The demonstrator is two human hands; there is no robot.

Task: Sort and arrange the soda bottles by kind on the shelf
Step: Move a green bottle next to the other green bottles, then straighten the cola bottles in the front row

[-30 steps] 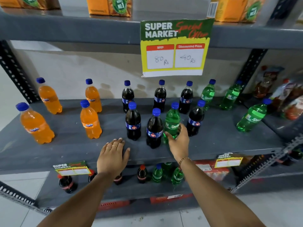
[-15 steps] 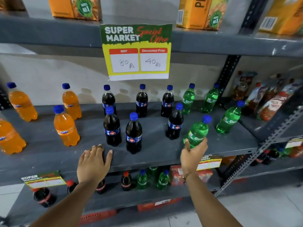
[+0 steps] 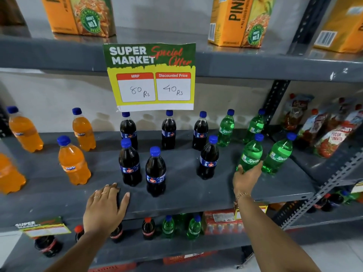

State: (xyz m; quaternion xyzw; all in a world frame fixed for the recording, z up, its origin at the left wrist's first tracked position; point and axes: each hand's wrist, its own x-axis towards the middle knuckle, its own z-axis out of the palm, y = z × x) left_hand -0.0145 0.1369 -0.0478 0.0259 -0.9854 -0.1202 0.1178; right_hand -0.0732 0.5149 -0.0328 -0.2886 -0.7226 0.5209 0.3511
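A green Sprite bottle point(image 3: 251, 154) is gripped low by the right hand point(image 3: 246, 178) beside its matching Sprite neighbour point(image 3: 278, 155), while the left hand point(image 3: 105, 208) is spread flat on the shelf point(image 3: 186, 195) for support.

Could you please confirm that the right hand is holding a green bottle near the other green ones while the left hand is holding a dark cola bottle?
Not quite. In the head view the left hand holds nothing: it lies flat on the shelf in front of the dark cola bottles. The right hand does grip a green bottle near the other green ones.
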